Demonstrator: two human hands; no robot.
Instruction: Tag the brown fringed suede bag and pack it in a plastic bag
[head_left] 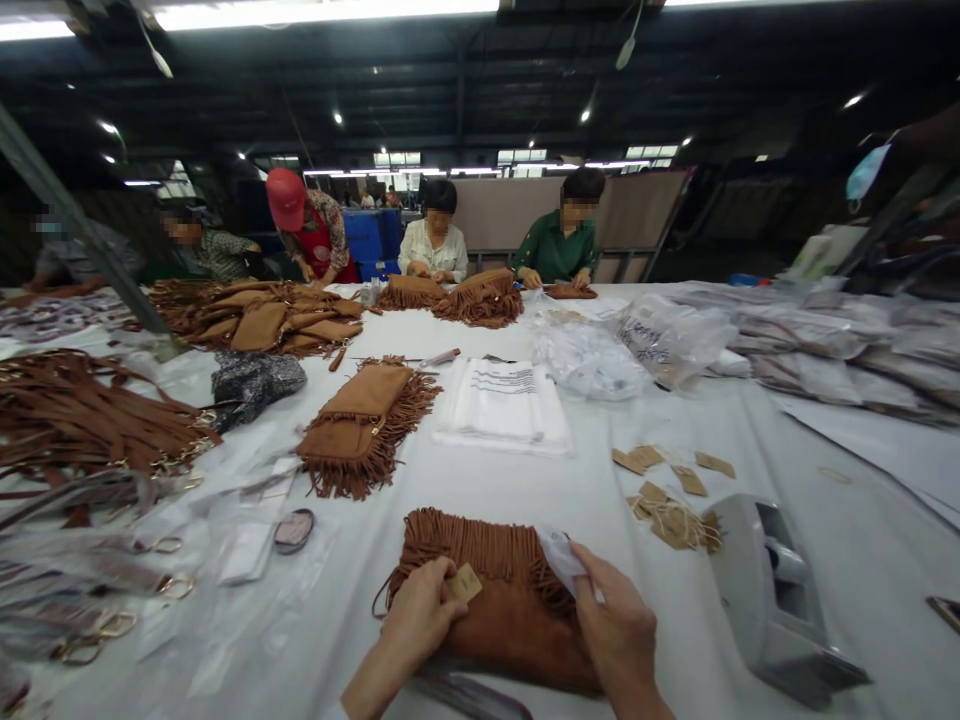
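A brown fringed suede bag (517, 625) lies on the white table in front of me, its fringe spread toward the far side. My left hand (424, 610) rests over the bag's left part, with a small tan paper tag (464, 583) pinched between thumb and fingers. At the bag's right end, my right hand (616, 615) is closed on a small translucent plastic piece (561, 560), perhaps a little bag. Under the near edge of the bag, a plastic-wrapped strap (472, 695) is partly hidden.
A tape dispenser (772, 590) stands at right, beside loose tan tags (675, 515). Farther off are stacked white plastic bags (502, 400) and fringed bags (367, 420). Brown straps (82, 415) and wrapped straps (82, 570) cover the left. Several co-workers sit or stand across the table.
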